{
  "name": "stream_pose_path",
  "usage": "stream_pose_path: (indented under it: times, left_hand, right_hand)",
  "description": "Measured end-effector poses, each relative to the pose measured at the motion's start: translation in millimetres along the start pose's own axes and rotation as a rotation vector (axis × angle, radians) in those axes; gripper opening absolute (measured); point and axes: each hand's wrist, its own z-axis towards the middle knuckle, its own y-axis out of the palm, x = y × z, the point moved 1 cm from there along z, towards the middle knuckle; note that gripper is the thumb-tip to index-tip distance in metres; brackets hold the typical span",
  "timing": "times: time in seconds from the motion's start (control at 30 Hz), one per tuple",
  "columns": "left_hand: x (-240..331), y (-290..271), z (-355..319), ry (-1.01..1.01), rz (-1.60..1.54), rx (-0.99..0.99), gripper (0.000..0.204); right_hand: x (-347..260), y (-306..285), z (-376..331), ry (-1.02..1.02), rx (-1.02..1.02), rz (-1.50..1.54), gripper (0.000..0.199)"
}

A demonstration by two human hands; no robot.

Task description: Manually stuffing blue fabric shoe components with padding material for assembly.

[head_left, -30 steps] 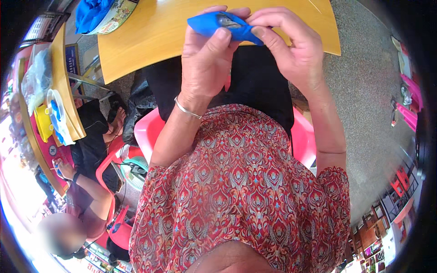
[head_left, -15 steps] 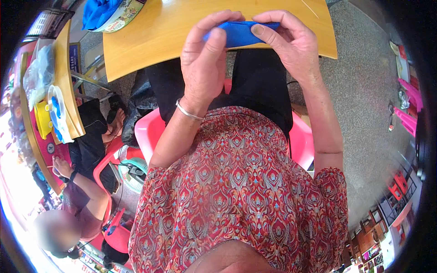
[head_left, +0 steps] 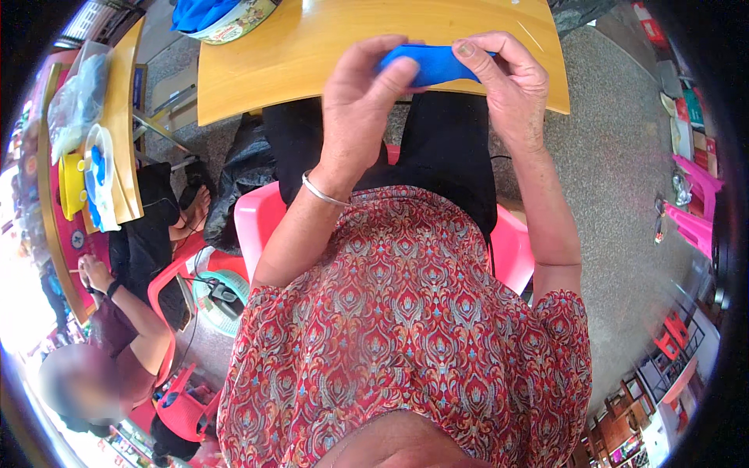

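Observation:
A folded strip of blue cloth (head_left: pixel 437 66) stretches between my hands, above the near edge of the wooden table (head_left: pixel 312 58). My right hand (head_left: pixel 511 90) pinches its right end, thumb on top and fingers behind. At the other end, my left hand (head_left: pixel 363 101) is curled around the cloth with the thumb in front; its fingers are slightly blurred by motion and partly hidden. A round tub (head_left: pixel 234 25) with a patterned side stands at the table's far left, heaped with more blue cloth (head_left: pixel 199 12).
On the left, a co-worker (head_left: pixel 136 312) sits at another table (head_left: pixel 117 168), which bears a clear plastic bag (head_left: pixel 78 101), a yellow object (head_left: pixel 72 186) and a tray with blue pieces (head_left: pixel 100 175). A black bag (head_left: pixel 242 179) lies beside my pink chair (head_left: pixel 257 222). Pink plastic furniture (head_left: pixel 694 207) stands on the right.
Both hands and the blue cloth have shifted slightly right and down in view. More of the cloth's left part shows bent toward my left thumb. The co-worker's hands have moved slightly.

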Motion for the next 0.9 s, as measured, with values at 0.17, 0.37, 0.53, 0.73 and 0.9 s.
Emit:
stream_pose_path:
  times: [0.17, 0.37, 0.53, 0.73, 0.9]
  left_hand:
    - [2, -8, -3, -0.064, 0.102, -0.108, 0.025]
    - [5, -13, -1, 0.008, 0.051, -0.020, 0.014]
    - [10, -12, -5, -0.014, 0.113, -0.033, 0.016]
    - [14, -15, -5, 0.042, 0.118, 0.001, 0.022]
    - [12, -4, -6, 0.026, -0.132, 0.069, 0.028]
  right_hand:
    - [-2, 3, 1, -0.039, 0.008, -0.023, 0.011]
    - [-12, 9, 11, 0.124, -0.131, 0.150, 0.018]
    - [-14, 12, 5, 0.017, -0.134, 0.075, 0.020]
    - [-13, 20, 4, 0.112, -0.065, 0.076, 0.020]
    - [-11, 17, 9, 0.074, -0.028, 0.158, 0.020]
